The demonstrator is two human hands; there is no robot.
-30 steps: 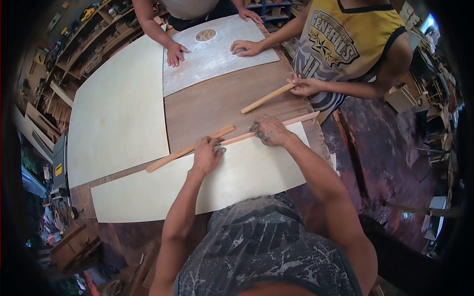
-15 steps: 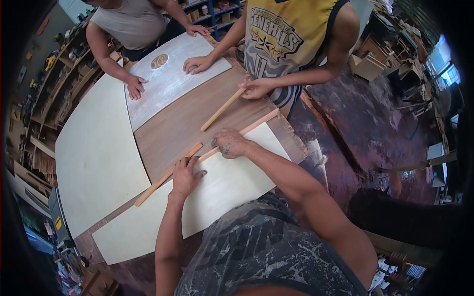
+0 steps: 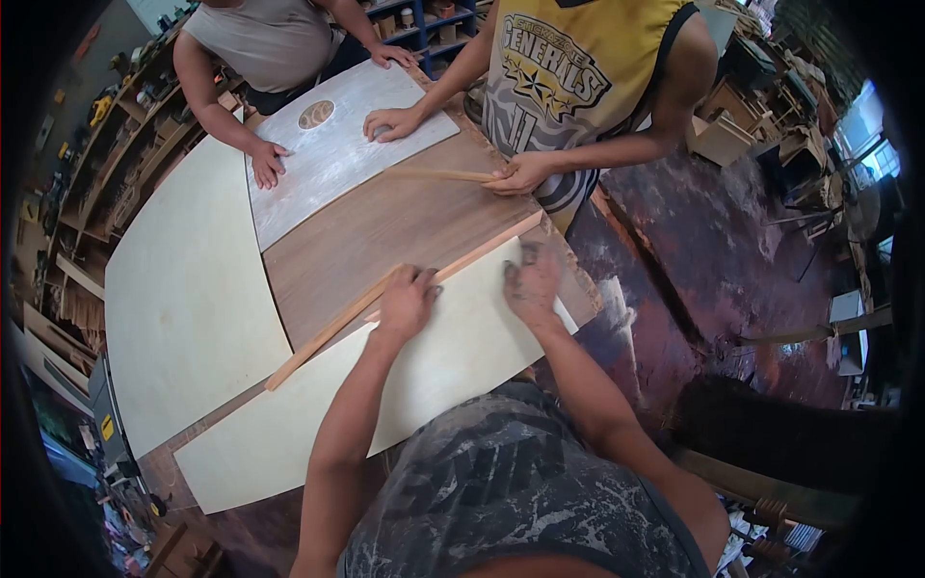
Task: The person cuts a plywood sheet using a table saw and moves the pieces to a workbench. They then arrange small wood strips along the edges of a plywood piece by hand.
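Observation:
My left hand (image 3: pixel 409 301) is closed over a long wooden strip (image 3: pixel 332 335) near its upper end, where a second, pinkish strip (image 3: pixel 487 249) runs alongside. Both strips lie along the far edge of a narrow pale panel (image 3: pixel 438 356). Over the right end of that panel is my right hand (image 3: pixel 535 287), with its half-bent fingers apart, slightly blurred and nothing visible in them. Across the table, a co-worker's hand (image 3: pixel 520 174) holds a thin wooden stick (image 3: pixel 448 174) almost level above the brown board (image 3: pixel 385 214).
A whitish panel with a round opening (image 3: pixel 361 116) lies at the far side under co-workers' hands. To the left is a large pale sheet (image 3: pixel 188 308). Two people (image 3: pixel 275 43) stand beyond the table. Shelves (image 3: pixel 145 144) line the left wall; wooden furniture (image 3: pixel 723 140) stands at the right.
My right hand has let go of the pinkish strip and shifted right over the panel. My left hand has moved up and right along the strips. The co-worker's stick has swung up to level.

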